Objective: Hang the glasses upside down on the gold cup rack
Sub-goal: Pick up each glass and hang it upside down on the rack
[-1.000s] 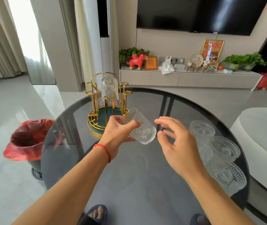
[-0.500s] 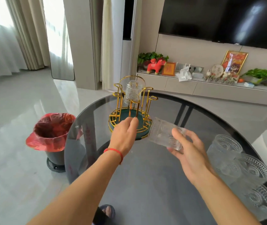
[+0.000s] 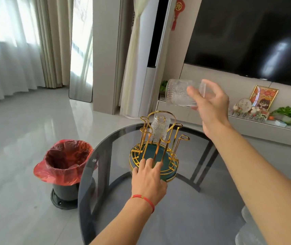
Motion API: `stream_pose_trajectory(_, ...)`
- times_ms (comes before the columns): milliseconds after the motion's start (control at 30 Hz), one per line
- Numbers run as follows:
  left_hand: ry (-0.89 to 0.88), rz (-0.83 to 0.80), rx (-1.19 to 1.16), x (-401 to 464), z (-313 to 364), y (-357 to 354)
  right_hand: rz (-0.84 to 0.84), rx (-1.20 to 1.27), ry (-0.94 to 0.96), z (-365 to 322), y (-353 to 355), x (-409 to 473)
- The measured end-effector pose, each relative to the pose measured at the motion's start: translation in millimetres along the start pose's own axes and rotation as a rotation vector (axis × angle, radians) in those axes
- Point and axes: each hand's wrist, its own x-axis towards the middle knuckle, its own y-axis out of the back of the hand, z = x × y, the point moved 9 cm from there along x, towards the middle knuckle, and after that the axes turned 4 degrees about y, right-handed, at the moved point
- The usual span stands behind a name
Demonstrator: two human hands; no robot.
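Observation:
The gold cup rack [image 3: 164, 138] with a teal base stands on the round dark glass table [image 3: 185, 209]. One ribbed glass [image 3: 159, 129] hangs upside down on a far peg. My right hand [image 3: 212, 106] holds a second ribbed clear glass [image 3: 180, 92] on its side, high above and to the right of the rack. My left hand [image 3: 148, 177] rests on the rack's near rim, fingers spread over the gold wire. Other glasses [image 3: 247, 232] show only as a blurred edge at the lower right corner.
A black bin with a red liner [image 3: 65, 161] stands on the floor left of the table. Behind are a TV cabinet [image 3: 265, 128] with ornaments and plants, a leaning mirror [image 3: 81, 68] and curtains.
My right hand lifted the glass from table height to well above the rack. My left hand moved forward onto the rack's base rim. The camera tilted up and left.

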Motion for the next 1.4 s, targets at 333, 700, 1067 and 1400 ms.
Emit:
stream_pose_trajectory(333, 0.053, -0.107, 0.129, 0.3, -1.2, -10.7, -0.379, -0.45, 0.117, 16.1, -121.8, 36.7)
stream_pose_trajectory(700, -0.015, -0.234, 0.259, -2.6, -0.1, -21.9, -0.608, -0.736, 0.091, 55.7, -164.4, 18.0)
stream_pose_trajectory(1067, 0.015, -0.247, 0.278, 0.2, 0.1, -26.2, -0.791, -1.127, 0.12, 74.2, -178.7, 6.8)
stream_pose_trajectory(1400, 0.017, -0.27, 0.298, 0.8, -1.1, -25.9, -0.903, -1.279, 0.26, 73.6, -183.6, -4.2)
